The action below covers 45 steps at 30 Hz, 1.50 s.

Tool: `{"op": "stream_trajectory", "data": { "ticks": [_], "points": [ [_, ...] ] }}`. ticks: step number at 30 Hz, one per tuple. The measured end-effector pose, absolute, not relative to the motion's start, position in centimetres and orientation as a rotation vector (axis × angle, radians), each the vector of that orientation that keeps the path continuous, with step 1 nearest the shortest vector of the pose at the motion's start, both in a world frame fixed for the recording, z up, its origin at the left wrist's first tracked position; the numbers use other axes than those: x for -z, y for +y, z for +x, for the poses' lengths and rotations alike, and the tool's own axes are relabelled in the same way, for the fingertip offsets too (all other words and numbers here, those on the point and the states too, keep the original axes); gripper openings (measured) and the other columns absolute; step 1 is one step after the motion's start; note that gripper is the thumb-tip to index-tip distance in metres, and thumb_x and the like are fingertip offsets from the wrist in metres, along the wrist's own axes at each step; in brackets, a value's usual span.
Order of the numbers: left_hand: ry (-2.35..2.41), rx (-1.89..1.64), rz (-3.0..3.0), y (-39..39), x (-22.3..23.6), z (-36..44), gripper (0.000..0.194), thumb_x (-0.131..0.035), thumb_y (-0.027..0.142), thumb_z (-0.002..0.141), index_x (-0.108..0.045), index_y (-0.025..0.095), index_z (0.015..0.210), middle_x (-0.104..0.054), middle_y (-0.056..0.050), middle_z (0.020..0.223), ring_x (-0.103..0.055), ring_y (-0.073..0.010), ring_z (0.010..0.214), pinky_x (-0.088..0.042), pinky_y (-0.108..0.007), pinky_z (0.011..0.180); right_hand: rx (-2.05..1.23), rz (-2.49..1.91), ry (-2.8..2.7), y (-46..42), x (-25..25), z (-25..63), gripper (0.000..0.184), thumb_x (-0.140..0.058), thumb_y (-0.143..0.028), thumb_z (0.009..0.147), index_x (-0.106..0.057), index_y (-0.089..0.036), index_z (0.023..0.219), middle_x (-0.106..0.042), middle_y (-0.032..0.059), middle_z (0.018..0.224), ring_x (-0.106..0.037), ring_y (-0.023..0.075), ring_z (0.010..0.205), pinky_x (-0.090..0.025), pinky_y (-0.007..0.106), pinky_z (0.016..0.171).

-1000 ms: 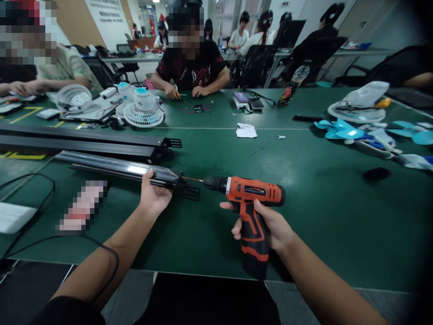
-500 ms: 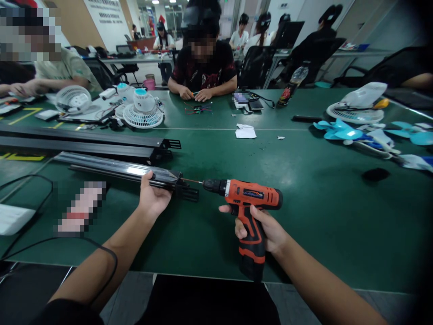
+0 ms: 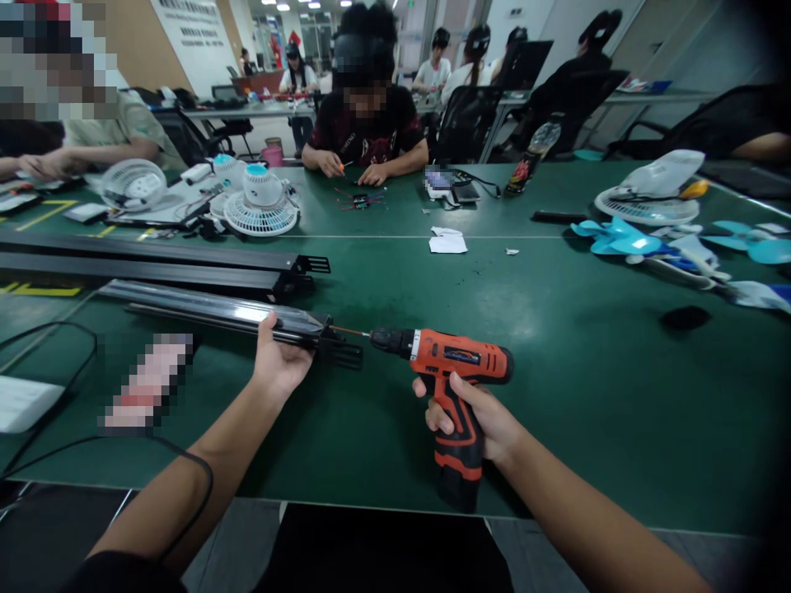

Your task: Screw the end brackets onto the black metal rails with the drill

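Observation:
My left hand (image 3: 281, 362) is closed around the end of a long black metal profile (image 3: 216, 309) with a shiny clear strip along its top. A slotted black bracket (image 3: 344, 354) juts out from that end. My right hand (image 3: 475, 412) grips an orange and black cordless drill (image 3: 461, 358) by its handle, index finger at the trigger. From the drill's chuck a long thin bit (image 3: 349, 331) points left, its tip reaching the end face of the profile. Whether the tip sits in a screw is too small to tell.
More black profiles (image 3: 154, 262) lie behind on the green table (image 3: 587, 412). A phone (image 3: 152, 383) and a black cable (image 3: 92, 436) are at left. Fan parts (image 3: 263, 206) stand at the back left, blue fan blades (image 3: 624, 239) at right. Across the table a person (image 3: 371, 123) works with small parts.
My right index finger has curled in from stretched out to the drill's trigger. The drill has shifted very slightly left. My left hand and the profile stay in place.

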<state>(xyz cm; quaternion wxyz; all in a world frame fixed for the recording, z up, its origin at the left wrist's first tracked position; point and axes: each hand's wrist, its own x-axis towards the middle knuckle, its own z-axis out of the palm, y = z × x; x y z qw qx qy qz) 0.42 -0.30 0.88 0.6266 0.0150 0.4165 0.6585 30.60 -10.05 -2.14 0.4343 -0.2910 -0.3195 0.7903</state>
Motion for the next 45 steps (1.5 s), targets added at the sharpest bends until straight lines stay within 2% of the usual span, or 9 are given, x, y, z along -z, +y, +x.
{"op": "stream_trajectory", "data": {
  "ticks": [2, 7, 11, 19, 29, 34, 36, 39, 45],
  "points": [
    [0.953, -1.489, 0.049, -0.36, -0.95, 0.45, 0.05, -0.052, 0.055, 0.103, -0.068, 0.013, 0.125, -0.077, -0.016, 0.111, -0.077, -0.0261, 0.093, -0.064, -0.038, 0.087, -1.975, -0.723, -0.781, -10.04, 2.13, 30.62, 0.042, -0.074, -0.055, 0.095, -0.076, -0.014, 0.104, -0.072, 0.0052, 0.08, -0.059, 0.0102, 0.053, -0.054, 0.025, 0.06],
    [0.916, -1.464, 0.063, -0.65, -1.11, 0.54, 0.077, -0.047, 0.076, 0.097, -0.066, 0.011, 0.133, -0.076, -0.02, 0.115, -0.077, -0.0291, 0.099, -0.064, -0.037, 0.089, -2.023, -0.702, -0.787, -10.05, 2.15, 30.57, 0.047, -0.072, -0.059, 0.096, -0.075, -0.013, 0.104, -0.064, 0.0, 0.061, -0.06, 0.0116, 0.053, -0.053, 0.023, 0.058],
    [0.902, -1.487, 0.047, -0.74, -1.06, 0.54, 0.079, -0.05, 0.077, 0.095, -0.066, 0.012, 0.137, -0.077, -0.019, 0.113, -0.077, -0.0301, 0.099, -0.065, -0.039, 0.088, -1.976, -0.688, -0.812, -10.03, 2.22, 30.49, 0.044, -0.072, -0.058, 0.096, -0.073, -0.014, 0.105, -0.068, 0.0018, 0.071, -0.057, 0.0096, 0.051, -0.055, 0.024, 0.059],
    [0.91, -1.497, 0.058, -0.77, -1.27, 0.58, 0.081, -0.047, 0.077, 0.095, -0.066, 0.011, 0.137, -0.078, -0.019, 0.113, -0.078, -0.0297, 0.1, -0.066, -0.038, 0.086, -2.001, -0.694, -0.806, -10.1, 1.69, 30.45, 0.049, -0.076, -0.06, 0.092, -0.075, -0.012, 0.103, -0.065, 0.0012, 0.065, -0.058, 0.0106, 0.052, -0.052, 0.023, 0.057],
    [0.915, -1.512, 0.048, -0.86, -1.54, 0.76, 0.073, -0.049, 0.07, 0.099, -0.064, 0.011, 0.14, -0.079, -0.018, 0.111, -0.078, -0.0293, 0.097, -0.064, -0.041, 0.093, -1.997, -0.666, -0.775, -10.1, 1.46, 30.49, 0.041, -0.082, -0.053, 0.089, -0.078, -0.014, 0.102, -0.072, 0.0049, 0.082, -0.063, 0.0112, 0.058, -0.054, 0.023, 0.057],
    [0.96, -1.514, -0.008, -0.77, -1.66, 0.78, 0.063, -0.055, 0.063, 0.101, -0.067, 0.012, 0.135, -0.079, -0.017, 0.107, -0.079, -0.0291, 0.092, -0.065, -0.042, 0.09, -1.941, -0.705, -0.764, -10.26, 1.54, 30.48, 0.04, -0.087, -0.05, 0.085, -0.081, -0.016, 0.104, -0.078, 0.0081, 0.097, -0.075, 0.0168, 0.08, -0.061, 0.027, 0.076],
    [0.955, -1.518, -0.013, -0.7, -1.57, 0.75, 0.061, -0.056, 0.062, 0.101, -0.068, 0.011, 0.132, -0.079, -0.017, 0.106, -0.079, -0.0292, 0.092, -0.065, -0.042, 0.09, -1.977, -0.714, -0.787, -10.32, 1.68, 30.59, 0.044, -0.085, -0.054, 0.086, -0.081, -0.015, 0.106, -0.078, 0.0087, 0.088, -0.074, 0.0172, 0.073, -0.06, 0.027, 0.068],
    [0.96, -1.529, -0.017, -0.54, -1.31, 0.66, 0.054, -0.059, 0.057, 0.101, -0.069, 0.01, 0.127, -0.079, -0.016, 0.104, -0.079, -0.0292, 0.092, -0.065, -0.042, 0.09, -2.051, -0.73, -0.813, -10.37, 1.82, 30.83, 0.052, -0.08, -0.059, 0.089, -0.08, -0.013, 0.114, -0.072, 0.0057, 0.067, -0.063, 0.0143, 0.056, -0.05, 0.024, 0.051],
    [0.997, -1.549, -0.036, -0.33, -0.84, 0.44, 0.031, -0.063, 0.038, 0.098, -0.07, 0.013, 0.114, -0.079, -0.012, 0.095, -0.078, -0.0266, 0.085, -0.066, -0.04, 0.087, -2.062, -0.658, -0.775, -10.34, 1.55, 30.8, 0.051, -0.08, -0.055, 0.089, -0.079, -0.012, 0.116, -0.065, 0.002, 0.061, -0.055, 0.0131, 0.055, -0.046, 0.025, 0.054]
  ]
}}
